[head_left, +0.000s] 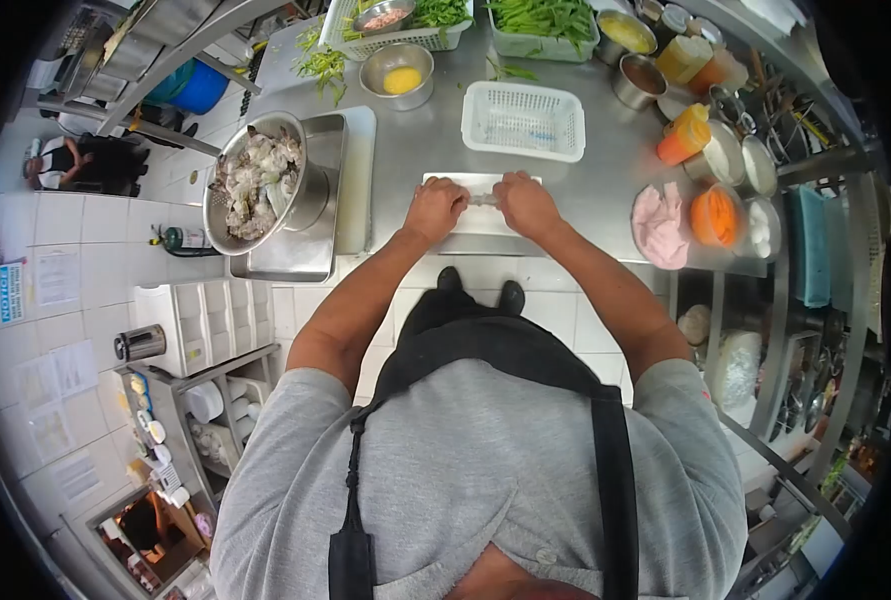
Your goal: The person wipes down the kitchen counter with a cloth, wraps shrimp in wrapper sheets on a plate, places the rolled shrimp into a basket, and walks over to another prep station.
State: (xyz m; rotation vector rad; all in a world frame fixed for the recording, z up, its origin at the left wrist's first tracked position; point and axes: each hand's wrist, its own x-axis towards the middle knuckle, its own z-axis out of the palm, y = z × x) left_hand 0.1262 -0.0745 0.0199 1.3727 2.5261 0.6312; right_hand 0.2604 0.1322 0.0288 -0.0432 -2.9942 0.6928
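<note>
Between my hands, a small greyish shrimp [482, 200] stretches sideways over a white tray or board [485, 222] at the near edge of the steel table. My left hand [437, 208] pinches its left end, and my right hand [527, 205] has its fingers closed on the right end. Fingers partly hide the shrimp. To the left, a steel colander [213, 216] heaped with raw shrimp [260, 180] rests tilted on a steel pot above a metal tray [337, 150]. A white perforated basket [523, 148] sits just beyond my hands.
A bowl with yellow egg [402, 80] and baskets of greens [540, 22] stand at the back. To the right are a pink cloth [660, 225], an orange-filled container [713, 217] and sauce bottles [683, 140]. Metal shelving posts [775, 300] rise at the right.
</note>
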